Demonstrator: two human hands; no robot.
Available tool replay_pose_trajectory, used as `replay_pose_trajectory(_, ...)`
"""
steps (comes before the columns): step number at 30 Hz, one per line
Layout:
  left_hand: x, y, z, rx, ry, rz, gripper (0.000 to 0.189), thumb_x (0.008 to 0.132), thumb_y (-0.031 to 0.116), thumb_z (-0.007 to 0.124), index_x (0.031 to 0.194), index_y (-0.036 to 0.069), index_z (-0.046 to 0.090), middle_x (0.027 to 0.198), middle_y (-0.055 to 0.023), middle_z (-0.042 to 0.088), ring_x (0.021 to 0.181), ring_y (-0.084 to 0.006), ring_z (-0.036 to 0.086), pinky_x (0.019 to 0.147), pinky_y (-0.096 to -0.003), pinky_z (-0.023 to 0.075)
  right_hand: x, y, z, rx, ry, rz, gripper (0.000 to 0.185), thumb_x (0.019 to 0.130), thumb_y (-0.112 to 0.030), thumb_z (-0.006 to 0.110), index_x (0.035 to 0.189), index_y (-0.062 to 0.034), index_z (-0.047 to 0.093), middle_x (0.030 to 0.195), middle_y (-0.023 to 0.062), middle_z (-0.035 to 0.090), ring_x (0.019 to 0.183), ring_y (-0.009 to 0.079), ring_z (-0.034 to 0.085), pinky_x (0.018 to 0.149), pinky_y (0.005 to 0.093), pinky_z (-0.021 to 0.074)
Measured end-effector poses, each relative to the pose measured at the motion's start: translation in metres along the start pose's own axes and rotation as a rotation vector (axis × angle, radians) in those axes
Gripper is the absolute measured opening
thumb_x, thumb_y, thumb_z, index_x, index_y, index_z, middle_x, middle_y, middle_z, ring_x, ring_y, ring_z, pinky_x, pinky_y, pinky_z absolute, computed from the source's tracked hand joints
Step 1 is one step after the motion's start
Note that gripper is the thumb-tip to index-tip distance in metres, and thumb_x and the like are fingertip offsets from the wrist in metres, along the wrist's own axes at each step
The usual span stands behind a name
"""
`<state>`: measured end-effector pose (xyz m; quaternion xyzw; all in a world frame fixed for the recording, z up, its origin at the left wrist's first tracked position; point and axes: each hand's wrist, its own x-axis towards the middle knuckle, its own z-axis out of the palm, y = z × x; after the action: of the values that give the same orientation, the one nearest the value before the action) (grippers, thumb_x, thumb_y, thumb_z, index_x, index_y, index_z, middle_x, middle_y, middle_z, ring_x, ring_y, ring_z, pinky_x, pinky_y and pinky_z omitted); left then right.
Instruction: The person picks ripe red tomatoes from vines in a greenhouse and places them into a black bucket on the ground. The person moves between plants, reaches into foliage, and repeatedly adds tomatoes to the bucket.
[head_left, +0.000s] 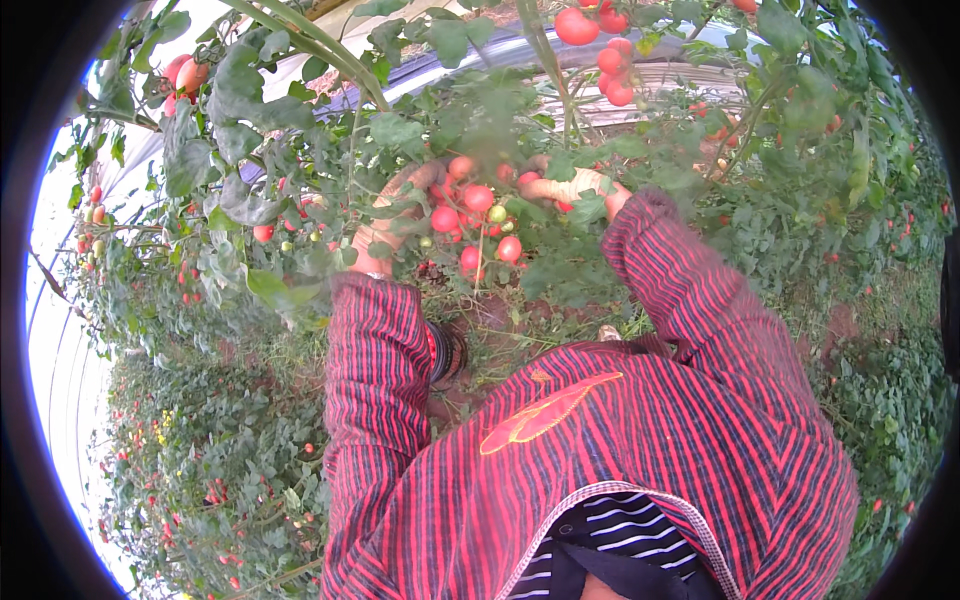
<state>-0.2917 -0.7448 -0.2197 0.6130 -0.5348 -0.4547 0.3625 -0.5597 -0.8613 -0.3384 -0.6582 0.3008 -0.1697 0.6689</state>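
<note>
A cluster of red cherry tomatoes (478, 198) hangs in front of me, with a few small green tomatoes (497, 214) among the ripe ones. On its left side my left hand (388, 214) curves inward, fingers reaching to the upper tomatoes. Leaves cover part of that hand, and its fingertips are hidden. My right hand (574, 186) comes in from the other side, its fingers beside a red tomato (528, 178) at the cluster's upper right. Foliage blurs the right fingertips, so a grip cannot be made out. Both hands seem to wear pale coverings with darker fingers.
Thick tomato stems (319, 49) cross the upper left. More fruit hangs at the top, in one red bunch (615, 71) and another pair (186, 73). Pale plastic sheeting (56, 352) borders the left. Low plants (217, 450) grow behind me, and a shoe (448, 352) stands on the soil.
</note>
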Motion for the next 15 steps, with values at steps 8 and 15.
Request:
replay_pose_trajectory(8, 0.005, -0.015, 0.002, -0.067, 0.107, 0.010, 0.039, 0.102, 0.028, 0.057, 0.135, 0.006, 0.061, 0.111, -0.0031, 0.067, 0.095, -0.0160, 0.063, 0.087, -0.0318, 0.0525, 0.003, 0.041, 0.009, -0.554, 0.092, 0.057, 0.041, 0.103, -0.033, 0.058, 0.142, -0.0195, 0.054, 0.108, 0.0056, 0.067, 0.076, 0.0156, 0.064, 0.062, 0.0322, 0.0502)
replay_pose_trajectory(15, -0.007, -0.043, 0.032, 0.472, 0.248, 0.317, 0.043, 0.099, 0.023, 0.063, 0.138, 0.007, 0.055, 0.115, -0.0054, 0.069, 0.104, -0.0197, 0.065, 0.094, -0.0345, 0.0512, -0.057, -0.032, 0.049, 0.718, 0.059, -0.084, 0.043, 0.104, -0.031, 0.059, 0.142, -0.0125, 0.054, 0.112, 0.0014, 0.062, 0.075, 0.0090, 0.060, 0.057, 0.0227, 0.0452)
